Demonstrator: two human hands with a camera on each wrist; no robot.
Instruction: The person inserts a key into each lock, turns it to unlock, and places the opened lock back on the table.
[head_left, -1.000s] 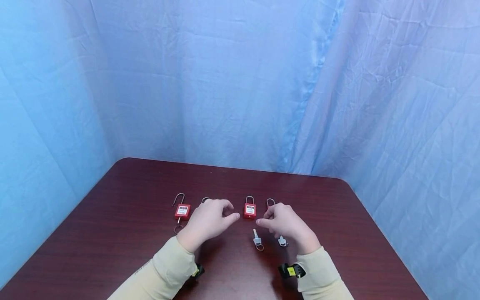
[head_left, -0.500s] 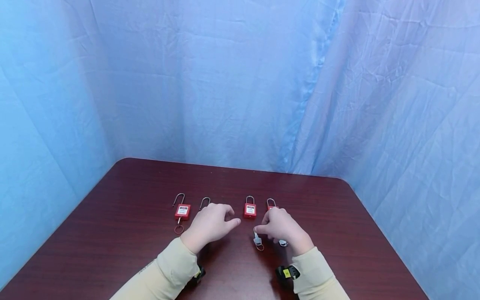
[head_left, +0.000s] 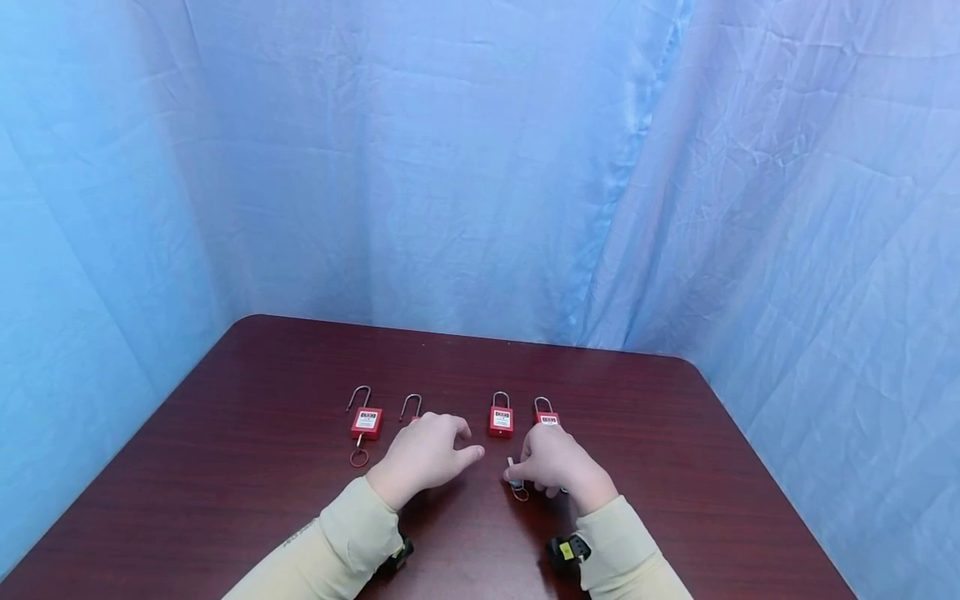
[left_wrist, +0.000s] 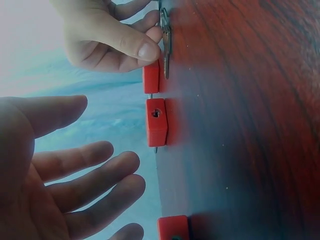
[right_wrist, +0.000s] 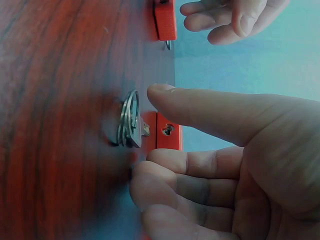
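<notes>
From the head view I see four red padlocks in a row on the dark wooden worktop [head_left: 225,467]: the far-left padlock [head_left: 366,422], a second padlock [head_left: 409,407] mostly hidden behind my left hand [head_left: 424,455], a third padlock [head_left: 500,420] and a fourth padlock [head_left: 546,414] at 12 o'clock from my right hand [head_left: 557,462]. My right hand's fingertips rest at a small silver key [head_left: 515,482] lying at 6 o'clock from the third padlock; whether they pinch it I cannot tell here. My left hand hovers with fingers loosely spread, holding nothing. A key ring [head_left: 359,457] hangs from the far-left padlock. A blue cloth backdrop [head_left: 480,167] stands behind.

In the left wrist view, my left hand [left_wrist: 55,170] fills the lower left, fingers relaxed and apart. At 12 o'clock the right hand [left_wrist: 107,37] touches the key [left_wrist: 165,42] just beside a padlock body [left_wrist: 156,121] showing its keyhole.

In the right wrist view, my right hand [right_wrist: 220,160] has thumb and fingers parted either side of the key [right_wrist: 131,122], near it but not clamped. The left hand [right_wrist: 235,17] sits at 12 o'clock, loosely curled.
</notes>
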